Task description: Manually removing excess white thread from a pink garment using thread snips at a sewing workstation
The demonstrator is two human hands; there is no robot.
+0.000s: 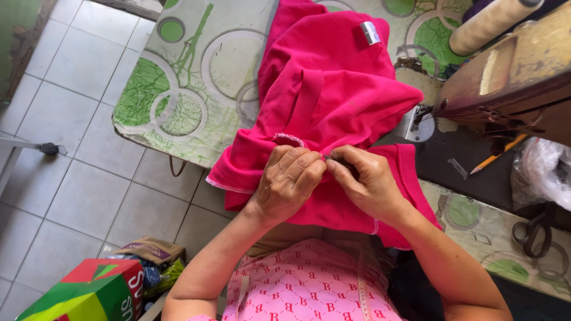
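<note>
Bright pink knit garment (333, 89) lies bunched across the counter (178, 89), which wears a cloth printed with green circles, and its lower edge drapes off the near side toward the person's lap. That slack lets both hands gather one fold right at the counter's edge. Left hand (288, 181) has its fingers (297, 163) curled tight, pinching the pink fabric so the fold stays taut. Right hand (369, 181) meets it thumb to thumb, fingers closed narrow on a small dark tool (336, 159) at the seam; what kind of tool it is I cannot tell. Just beyond the hands sits the old brown sewing machine (511, 71), its metal foot area (416, 125) just beside the cloth. A cream thread cone (491, 24) lies behind, a yellow pencil (496, 156) and black scissors (535, 229) rest well off to the right.
</note>
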